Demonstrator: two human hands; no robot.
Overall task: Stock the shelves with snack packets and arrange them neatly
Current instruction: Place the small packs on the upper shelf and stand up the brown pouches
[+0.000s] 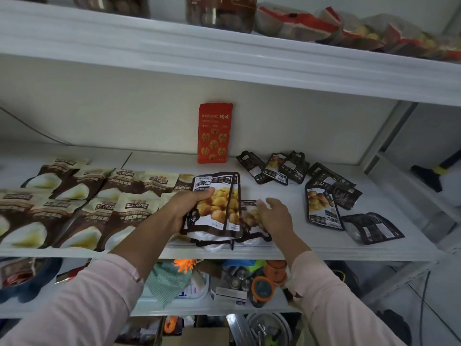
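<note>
On the middle white shelf (299,250), my left hand (185,206) grips a small stack of black chestnut packets (219,206), thumb across the top one, lifted slightly off the shelf. My right hand (275,216) hovers just right of the stack with fingers relaxed, over another chestnut packet (250,216) lying flat near the front edge. More black chestnut packets (321,206) lie scattered to the right, some face down. Brown and cream packets (99,196) lie in overlapping rows on the left.
A red walnut packet (215,133) stands against the back wall. The shelf above (224,53) carries jars and red-topped bags. Below, a lower shelf holds cloths, containers and orange-lidded jars (262,288). A shelf upright (389,136) stands at the right.
</note>
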